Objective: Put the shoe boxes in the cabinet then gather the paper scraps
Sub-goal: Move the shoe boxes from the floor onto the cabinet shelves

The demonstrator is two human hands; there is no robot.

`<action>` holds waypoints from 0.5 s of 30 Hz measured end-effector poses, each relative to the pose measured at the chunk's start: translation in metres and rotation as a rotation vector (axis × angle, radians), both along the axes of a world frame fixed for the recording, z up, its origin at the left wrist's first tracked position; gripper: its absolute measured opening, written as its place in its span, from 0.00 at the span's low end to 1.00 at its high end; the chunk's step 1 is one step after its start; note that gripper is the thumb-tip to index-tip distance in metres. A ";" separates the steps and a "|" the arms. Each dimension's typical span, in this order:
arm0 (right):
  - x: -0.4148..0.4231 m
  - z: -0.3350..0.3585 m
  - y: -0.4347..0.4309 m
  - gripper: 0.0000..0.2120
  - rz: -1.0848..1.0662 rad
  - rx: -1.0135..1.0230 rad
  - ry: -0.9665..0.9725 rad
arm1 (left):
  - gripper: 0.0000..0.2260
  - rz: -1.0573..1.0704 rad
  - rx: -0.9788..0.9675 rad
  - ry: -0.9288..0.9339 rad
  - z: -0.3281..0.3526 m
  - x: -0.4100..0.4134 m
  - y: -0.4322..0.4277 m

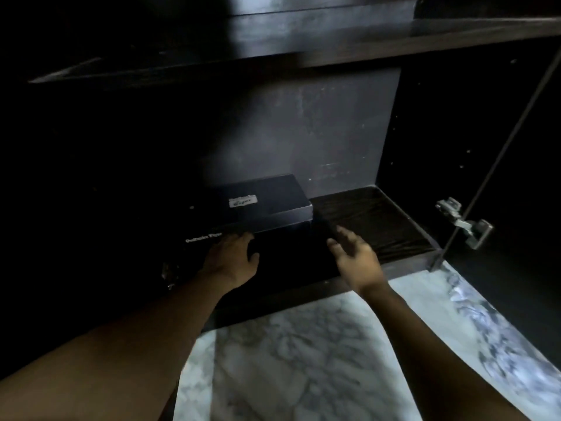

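Inside the dark wooden cabinet (379, 214) a dark blue shoe box (267, 205) with a small white label lies on the bottom shelf at the back. In front of it lies a black shoe box (288, 256) with faint white lettering at its left. My left hand (232, 258) rests on the top of the black box near its left end, fingers extended. To the right of that box, my right hand (353, 253) hovers with fingers spread and relaxed, holding nothing. The black box's edges are hard to make out in the shadow.
The cabinet's right door (516, 177) stands open, with a metal hinge (464, 223) on its inner side. An upper shelf (303, 53) spans overhead. The bare bottom shelf extends right of the boxes. White marble floor (303, 360) lies below.
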State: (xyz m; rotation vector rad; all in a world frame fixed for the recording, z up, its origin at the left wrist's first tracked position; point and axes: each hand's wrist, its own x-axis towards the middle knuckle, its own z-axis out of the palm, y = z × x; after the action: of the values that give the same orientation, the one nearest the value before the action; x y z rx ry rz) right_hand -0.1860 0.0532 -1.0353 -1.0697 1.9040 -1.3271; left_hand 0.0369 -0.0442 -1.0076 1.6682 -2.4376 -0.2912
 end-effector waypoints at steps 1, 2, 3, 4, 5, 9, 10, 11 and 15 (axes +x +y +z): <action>-0.002 0.005 0.015 0.21 -0.038 -0.010 -0.026 | 0.19 -0.049 0.052 0.016 0.006 -0.009 0.012; -0.004 0.008 0.032 0.20 -0.064 -0.021 -0.044 | 0.18 -0.096 0.094 0.032 0.012 -0.019 0.024; -0.005 0.011 0.050 0.19 -0.081 -0.016 -0.040 | 0.17 -0.140 0.120 0.049 0.019 -0.029 0.036; -0.007 0.014 0.069 0.18 -0.102 -0.006 -0.024 | 0.16 -0.179 0.142 0.064 0.026 -0.039 0.047; -0.008 0.016 0.091 0.19 -0.141 0.007 -0.002 | 0.15 -0.217 0.165 0.085 0.032 -0.050 0.059; -0.008 0.026 0.181 0.20 -0.308 0.036 0.051 | 0.11 -0.396 0.231 0.284 0.047 -0.094 0.119; -0.009 0.029 0.203 0.19 -0.357 0.038 0.072 | 0.10 -0.449 0.270 0.337 0.051 -0.105 0.138; -0.008 0.032 0.226 0.19 -0.409 0.024 0.090 | 0.10 -0.504 0.321 0.366 0.054 -0.116 0.157; -0.001 0.043 0.315 0.18 -0.667 0.020 0.158 | 0.08 -0.719 0.468 0.405 0.059 -0.157 0.232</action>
State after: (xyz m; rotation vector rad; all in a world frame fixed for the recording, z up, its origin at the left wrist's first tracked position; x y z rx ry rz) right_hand -0.1868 0.3678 -0.9924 -0.5444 2.5159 -1.5895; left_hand -0.1198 0.1876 -0.9491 0.6452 -2.6457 -1.2296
